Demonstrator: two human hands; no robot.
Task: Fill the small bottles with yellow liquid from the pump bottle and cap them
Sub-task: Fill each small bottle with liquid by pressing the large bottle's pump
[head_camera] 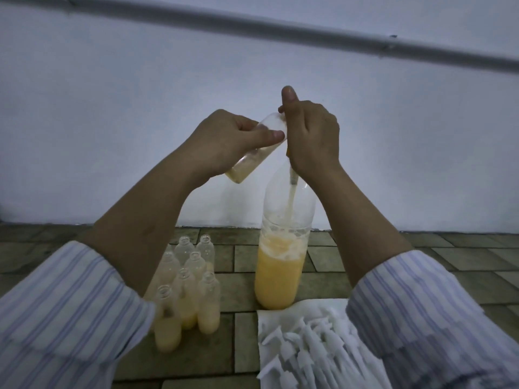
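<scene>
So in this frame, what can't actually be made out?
- Pump head: head view, covered by the right hand.
- Small bottle mouth: hidden behind the right hand, so flow is unseen.
- Floor bottles: partly behind the left forearm; count unclear.
- White caps: blurred, partly under the right sleeve.

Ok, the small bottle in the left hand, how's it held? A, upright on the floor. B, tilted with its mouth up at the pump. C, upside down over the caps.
B: the left hand holds the small bottle tilted, mouth up beside the right hand on the pump bottle.
</scene>
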